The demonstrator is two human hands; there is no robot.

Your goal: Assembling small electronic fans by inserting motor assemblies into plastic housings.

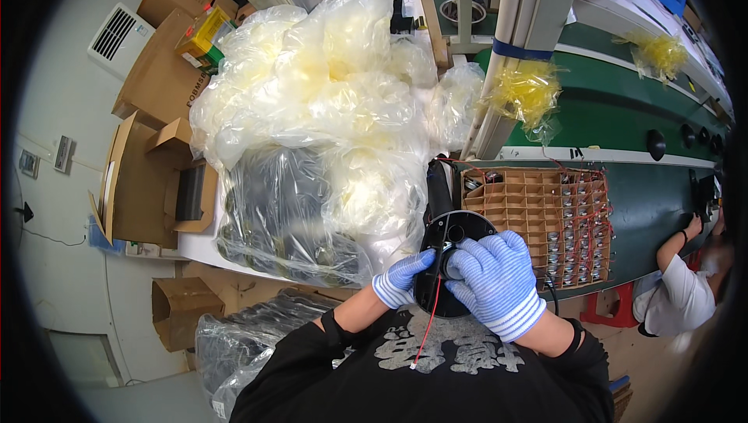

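Observation:
A black oval plastic housing (431, 292) with round openings is held up close in front of my chest. My left hand (401, 278), in a blue-and-white striped knit glove, grips its left edge, thumb and fingers closed on it. My right hand (495, 276), gloved alike, lies over the right side, its fingertips bunched at the housing's middle. Under those fingertips is a small round part (447, 252), mostly hidden. A thin red wire (431, 320) hangs from there down across my black shirt and ends in a small white connector (414, 365).
A cardboard divider tray (510, 209) with several round metal parts on red wires sits ahead right on a green bench (639, 216). Clear plastic bags (335, 88) heap over the white table at left. A metal post (530, 10) stands between. A co-worker (678, 290) is far right.

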